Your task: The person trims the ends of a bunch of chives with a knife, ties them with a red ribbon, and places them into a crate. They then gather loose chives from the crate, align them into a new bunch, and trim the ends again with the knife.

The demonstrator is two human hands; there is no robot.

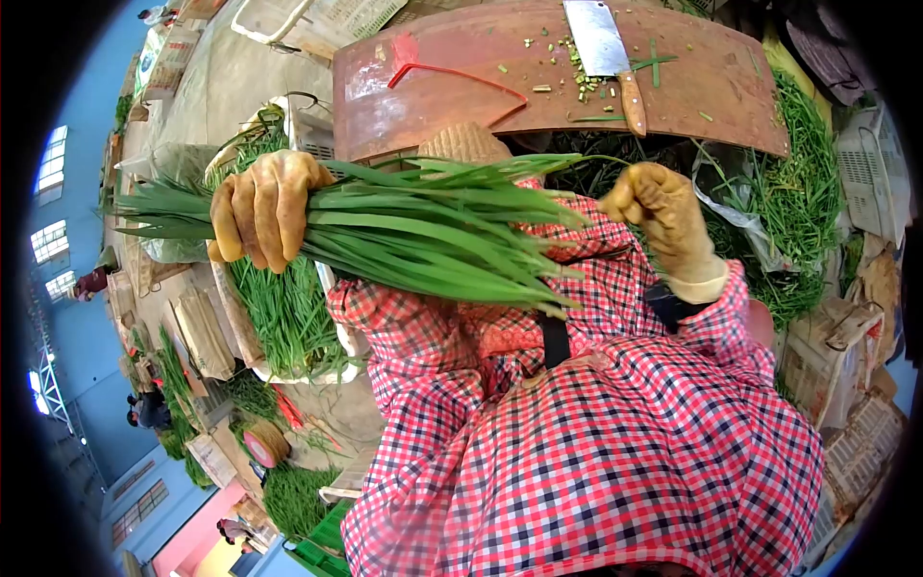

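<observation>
My left hand (pixel 269 210), in a stained yellow glove, is wrapped round a thick bunch of garlic chives (pixel 433 226). The long flat green leaves lie sideways across my chest, their loose ends fanning out to the right. My right hand (pixel 663 216), gloved the same way, is closed just beyond those ends. A thin leaf (pixel 601 158) runs from the top of the bunch to its curled fingers and appears pinched there. Above the hands, a cleaver (pixel 601 48) with a wooden handle rests on a brown board (pixel 461 58) among chopped green bits.
A white crate (pixel 332 327) of chives stands at left. A red cord (pixel 461 75) lies on the board. Loose greens (pixel 793 202) are heaped at right beside a plastic crate (pixel 865 163). A tape roll (pixel 266 444) sits lower left; people (pixel 149 409) are farther off.
</observation>
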